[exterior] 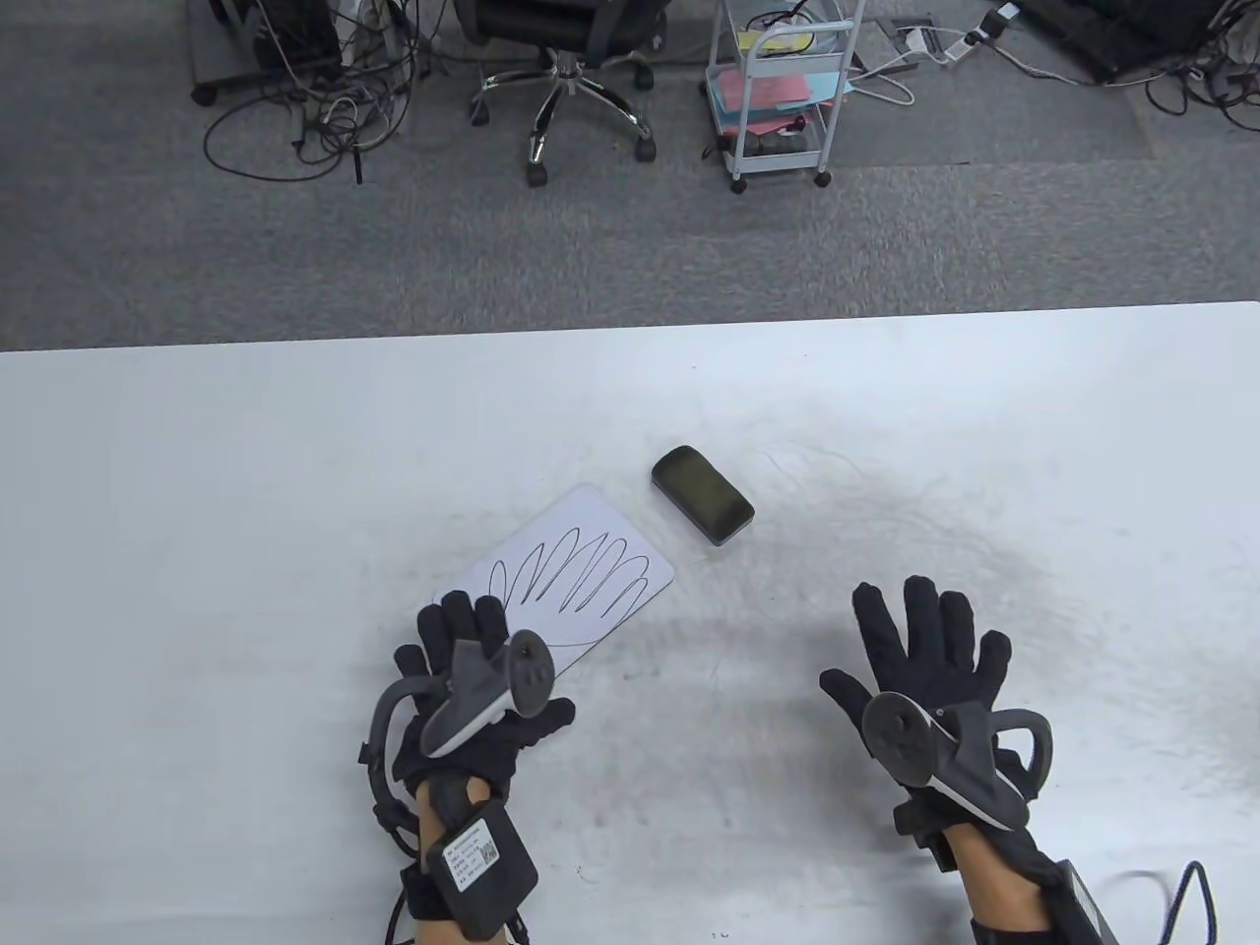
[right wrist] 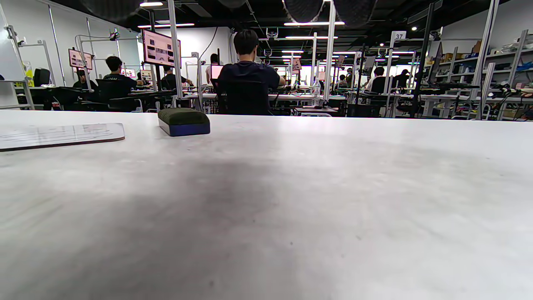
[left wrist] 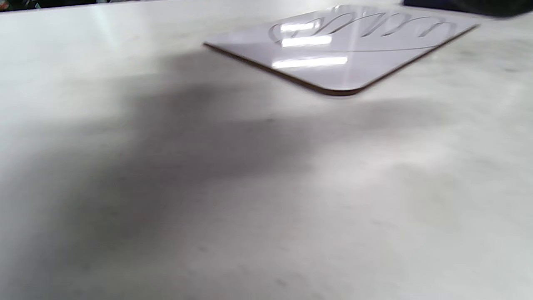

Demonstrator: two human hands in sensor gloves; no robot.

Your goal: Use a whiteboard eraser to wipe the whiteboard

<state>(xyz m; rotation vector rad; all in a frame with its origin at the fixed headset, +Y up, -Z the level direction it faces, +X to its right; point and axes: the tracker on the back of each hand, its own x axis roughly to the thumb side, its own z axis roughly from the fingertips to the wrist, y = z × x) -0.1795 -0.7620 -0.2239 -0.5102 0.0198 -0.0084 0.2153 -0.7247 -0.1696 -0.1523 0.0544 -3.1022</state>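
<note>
Glossy whiteboard (exterior: 581, 551), felt-topped eraser (exterior: 702, 494) beside; left hand (exterior: 472, 689), right hand (exterior: 925, 679) seemingly spread, empty.

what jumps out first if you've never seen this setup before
Two black-gloved hands with trackers, left hand and right hand, both empty with fingers spread above the near part of the white table. Ahead of the left hand lies a small whiteboard covered in looping black scribbles, with a dark eraser just beyond its far corner.

Whiteboard (exterior: 566, 561): white, black looping scribble, brown edge. Eraser (exterior: 701, 493): dark olive-green felt top, blue base. Desk (exterior: 197, 591): white, grey smudges. Gloves: black.
</note>
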